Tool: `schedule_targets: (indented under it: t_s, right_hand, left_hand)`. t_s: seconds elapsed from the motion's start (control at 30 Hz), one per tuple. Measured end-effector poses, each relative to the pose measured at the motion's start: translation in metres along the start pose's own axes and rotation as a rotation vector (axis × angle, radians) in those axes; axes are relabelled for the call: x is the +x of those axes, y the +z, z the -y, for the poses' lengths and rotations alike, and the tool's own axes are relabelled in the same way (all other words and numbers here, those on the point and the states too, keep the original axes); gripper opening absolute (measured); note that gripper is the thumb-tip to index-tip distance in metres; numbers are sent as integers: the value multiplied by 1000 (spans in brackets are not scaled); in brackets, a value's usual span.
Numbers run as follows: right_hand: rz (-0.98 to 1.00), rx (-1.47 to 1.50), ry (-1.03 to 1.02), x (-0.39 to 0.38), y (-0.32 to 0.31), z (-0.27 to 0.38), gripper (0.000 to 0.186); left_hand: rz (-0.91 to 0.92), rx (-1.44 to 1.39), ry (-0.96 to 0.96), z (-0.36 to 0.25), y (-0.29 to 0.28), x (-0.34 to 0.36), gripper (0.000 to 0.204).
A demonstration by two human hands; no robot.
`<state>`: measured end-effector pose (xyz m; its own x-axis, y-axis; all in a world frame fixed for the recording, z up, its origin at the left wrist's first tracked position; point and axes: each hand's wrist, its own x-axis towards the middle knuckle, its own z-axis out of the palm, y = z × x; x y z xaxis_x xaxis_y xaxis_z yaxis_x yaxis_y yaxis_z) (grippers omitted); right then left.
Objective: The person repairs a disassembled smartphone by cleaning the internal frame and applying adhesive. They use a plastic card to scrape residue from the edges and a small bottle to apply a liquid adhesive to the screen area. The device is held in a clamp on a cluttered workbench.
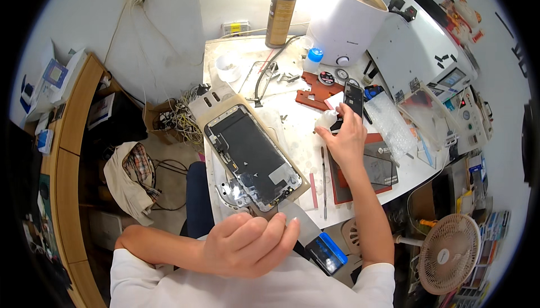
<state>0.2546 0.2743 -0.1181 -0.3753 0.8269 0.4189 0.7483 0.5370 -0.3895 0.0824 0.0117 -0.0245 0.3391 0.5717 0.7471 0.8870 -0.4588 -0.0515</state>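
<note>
My right hand [347, 139] reaches across the table with thumb and fingers closed around a small white bottle [326, 119]. Just beyond those fingers lies a dark phone [353, 99]. My left hand [250, 244] is held close to my body, its fingers curled together; what they pinch, if anything, is hidden. Beside its fingertips is a translucent sheet [304, 223]. Past that hand, a phone screen assembly [256, 159] lies tilted on a beige plate [198, 105], dark back up, with small parts and a shiny film at its near end.
Along the back stand a tall spray can [280, 18], a white humidifier-like device [349, 24] and a blue-capped bottle [313, 59]. A brown-red holder [320, 91], bubble wrap [391, 125] and a thin metal tool [324, 184] lie rightward. A fan [449, 254] stands at lower right.
</note>
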Motion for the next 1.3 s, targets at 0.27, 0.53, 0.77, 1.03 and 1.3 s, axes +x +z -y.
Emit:
schedule_targets:
  t_s: [0.27,0.53,0.77,1.03,1.3]
  right_hand:
    - [-120,259,-266,-20,-49,49,53]
    - [-170,-122,-879,-54,-137,96,34]
    - [-160,-205,-916,-54,-140,100,30]
    - [-177,-214,-896,-57,-140,99,28]
    - [-164,-204,-892,-60,-138,97,31]
  left_hand:
    - [-22,40,-15,0,4,-12,24]
    - [-58,12,-22,-1,7,-14,26]
    - [-75,-9,-17,1,7,-12,22]
    - [-83,-19,-23,1,7,-12,23]
    - [-82,-11,-18,1,7,-11,22]
